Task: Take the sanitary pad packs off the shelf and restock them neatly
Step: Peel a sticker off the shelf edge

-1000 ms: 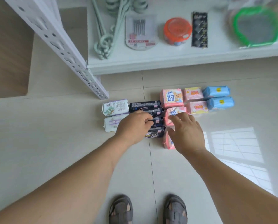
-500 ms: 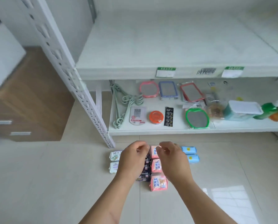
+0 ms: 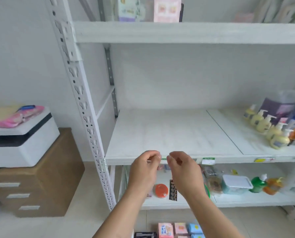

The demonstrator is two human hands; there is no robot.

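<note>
Change: both hands have risen from the packs on the floor to the front lip of the middle shelf, and the view has tilted up with them, so the packs now sit at the bottom edge of the picture.
Left hand [image 3: 144, 166]: raised in front of the shelf lip, fingers loosely curled, thumb and forefinger tips near each other; no pack is in it.
Right hand [image 3: 181, 166]: just beside the left, fingers likewise loosely curled, holding nothing that shows.
Middle shelf [image 3: 169, 133]: white board, bare on its left part; pump bottles [image 3: 270, 129] stand at its far right.
Shelf labels [image 3: 208, 160]: small green-and-white tags on the front lip, just right of the hands.
Sanitary pad packs [image 3: 179, 229]: on the floor below the rack, pink ones beside blue ones, a dark one to their left; only their upper rows are in view.
Lower shelf [image 3: 256, 200]: holds an orange round tin [image 3: 161, 190], a lidded tub and a green bottle.
Step in hand: judging by the bare board and the packs on the floor, removal looks finished and restocking has not begun; the hands appear to be checking the lip or its tags.
Next move: reach down for a few packs, carry them up, and set them in rows from the left rear of the board, like colours together and faces forward.
</note>
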